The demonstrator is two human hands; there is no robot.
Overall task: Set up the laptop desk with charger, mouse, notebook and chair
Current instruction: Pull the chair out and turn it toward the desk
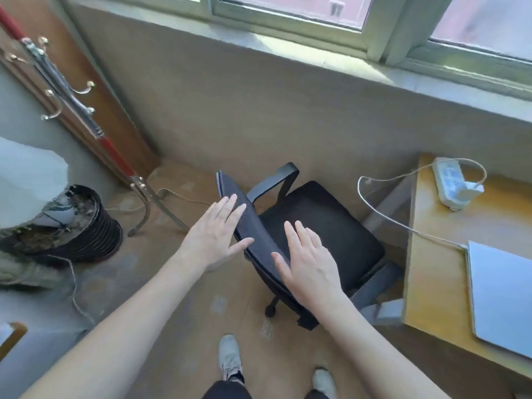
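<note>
A worn brown floor (184, 326) carries a black mesh office chair (322, 226) at the middle, its wheeled base partly visible beneath the seat. To the far left stands a metal coat stand with a red pole (115, 156), its curved feet on the floor. Near the left edge sits a black ribbed round bin (95, 228). At the right stands a yellow wooden desk (437, 269); on it lie a closed silver laptop (503, 298), a white power strip (450, 182) farther back, and a white charger cable (383, 214) running between them.
</note>
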